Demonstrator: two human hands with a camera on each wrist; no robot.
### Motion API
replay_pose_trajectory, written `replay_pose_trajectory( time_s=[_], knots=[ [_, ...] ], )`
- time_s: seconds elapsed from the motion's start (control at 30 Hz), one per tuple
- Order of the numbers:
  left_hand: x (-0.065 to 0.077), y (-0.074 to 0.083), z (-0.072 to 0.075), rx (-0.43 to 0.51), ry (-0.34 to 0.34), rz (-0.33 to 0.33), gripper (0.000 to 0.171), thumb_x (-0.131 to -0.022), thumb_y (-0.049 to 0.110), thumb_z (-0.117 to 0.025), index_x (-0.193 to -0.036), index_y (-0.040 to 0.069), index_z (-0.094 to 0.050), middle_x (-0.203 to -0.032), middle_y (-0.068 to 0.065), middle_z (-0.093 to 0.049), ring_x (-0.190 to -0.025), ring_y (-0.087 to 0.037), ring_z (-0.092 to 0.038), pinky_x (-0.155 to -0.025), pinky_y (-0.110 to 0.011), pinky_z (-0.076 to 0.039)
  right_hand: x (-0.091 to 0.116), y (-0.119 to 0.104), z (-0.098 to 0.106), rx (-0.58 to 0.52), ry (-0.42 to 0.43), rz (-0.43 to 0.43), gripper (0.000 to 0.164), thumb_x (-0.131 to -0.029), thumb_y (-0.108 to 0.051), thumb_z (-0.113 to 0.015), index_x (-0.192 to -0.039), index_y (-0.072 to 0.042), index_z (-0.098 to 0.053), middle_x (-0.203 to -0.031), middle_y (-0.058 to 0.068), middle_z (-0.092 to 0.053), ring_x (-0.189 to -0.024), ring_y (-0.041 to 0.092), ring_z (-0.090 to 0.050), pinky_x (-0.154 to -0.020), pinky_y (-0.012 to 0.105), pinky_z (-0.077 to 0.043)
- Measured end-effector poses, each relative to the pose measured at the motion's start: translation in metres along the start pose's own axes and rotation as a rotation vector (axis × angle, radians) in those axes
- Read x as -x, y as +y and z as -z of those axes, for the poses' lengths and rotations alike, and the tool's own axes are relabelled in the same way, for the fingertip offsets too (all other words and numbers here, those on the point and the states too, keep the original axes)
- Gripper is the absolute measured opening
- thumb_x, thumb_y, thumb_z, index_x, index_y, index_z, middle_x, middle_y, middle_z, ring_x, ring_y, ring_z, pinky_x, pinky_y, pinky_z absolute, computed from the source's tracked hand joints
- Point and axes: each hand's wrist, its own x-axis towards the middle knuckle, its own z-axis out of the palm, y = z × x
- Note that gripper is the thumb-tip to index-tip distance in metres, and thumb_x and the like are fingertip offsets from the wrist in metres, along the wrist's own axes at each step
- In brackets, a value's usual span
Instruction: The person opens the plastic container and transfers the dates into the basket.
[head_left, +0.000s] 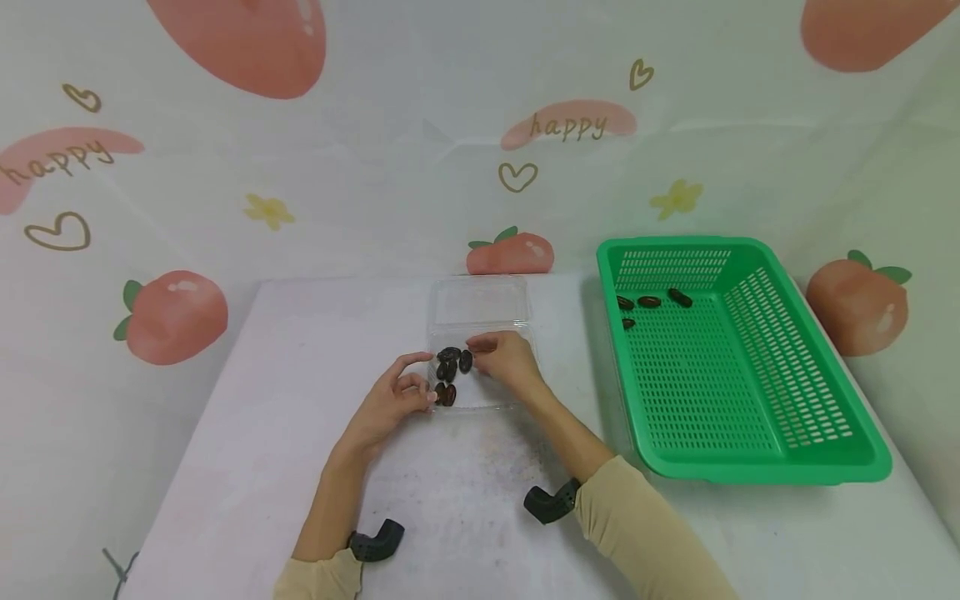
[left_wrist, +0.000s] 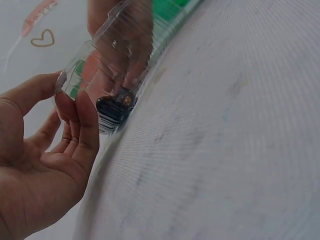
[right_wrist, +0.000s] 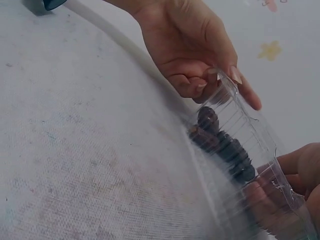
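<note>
A clear plastic clamshell box (head_left: 491,392) lies with its lid (head_left: 482,300) folded back, away from the person. Several dark, shiny dates (head_left: 447,367) lie along its left side. At the box's left edge, the left hand (head_left: 386,404) pinches the rim between thumb and fingers; the left wrist view shows this grip close up. From the right, the right hand (head_left: 506,360) reaches into the box, its fingertips right at one date (head_left: 466,361). I cannot tell whether they pinch it. Seen through the plastic wall, the right fingers partly blur in both wrist views.
To the right stands a large green plastic basket (head_left: 750,467), with several dates (head_left: 649,302) in its far left corner. Behind the white table (head_left: 300,350) hangs a cloth (head_left: 390,167) printed with fruit and hearts. Black devices (head_left: 377,541) are worn at both wrists.
</note>
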Motion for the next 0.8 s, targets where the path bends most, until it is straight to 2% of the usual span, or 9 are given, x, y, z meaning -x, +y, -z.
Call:
replay_pose_trajectory(
  time_s=[0.2,0.4,0.6,0.8],
  knots=[
    [-0.0003,-0.0005,-0.0001,0.005,0.0,-0.005,0.063,-0.089,0.002,-0.07,-0.144,0.017,-0.044,-0.085,-0.003,-0.053,-0.079,-0.019,-0.06,-0.077,-0.034,-0.055,-0.0008,0.0001,-0.0012,0.075,-0.017,0.017,0.029,-0.081,0.001,-0.067,-0.109,-0.002,-0.075,-0.098,0.01,-0.075,-0.084,0.016,-0.07,-0.065,0.019,-0.051],
    [-0.0014,-0.0014,0.0006,0.004,-0.01,-0.022,0.064,-0.089,0.002,-0.07,-0.146,0.013,-0.042,-0.084,-0.001,-0.053,-0.079,-0.019,-0.06,-0.076,-0.034,-0.056,-0.0017,-0.001,-0.0027,0.132,-0.082,-0.002,0.034,-0.076,0.002,-0.071,-0.109,-0.004,-0.076,-0.094,0.006,-0.074,-0.077,0.012,-0.064,-0.065,0.021,-0.049],
    [-0.0014,-0.001,0.0009,-0.002,-0.014,-0.033,0.064,-0.09,0.002,-0.07,-0.146,0.012,-0.041,-0.083,-0.001,-0.053,-0.079,-0.018,-0.059,-0.076,-0.034,-0.055,-0.0032,-0.0003,-0.0046,0.216,-0.149,0.046,0.027,-0.074,-0.002,-0.08,-0.101,-0.006,-0.077,-0.085,0.003,-0.073,-0.073,0.01,-0.062,-0.062,0.021,-0.048],
    [-0.0004,-0.0008,0.0008,-0.001,-0.013,-0.021,0.065,-0.09,0.003,-0.07,-0.147,0.012,-0.04,-0.083,-0.002,-0.052,-0.079,-0.019,-0.058,-0.076,-0.034,-0.055,-0.0039,0.0004,-0.0069,0.266,-0.157,0.066,0.022,-0.074,-0.005,-0.083,-0.095,-0.009,-0.077,-0.079,-0.001,-0.07,-0.071,0.009,-0.06,-0.061,0.021,-0.046]
  ],
)
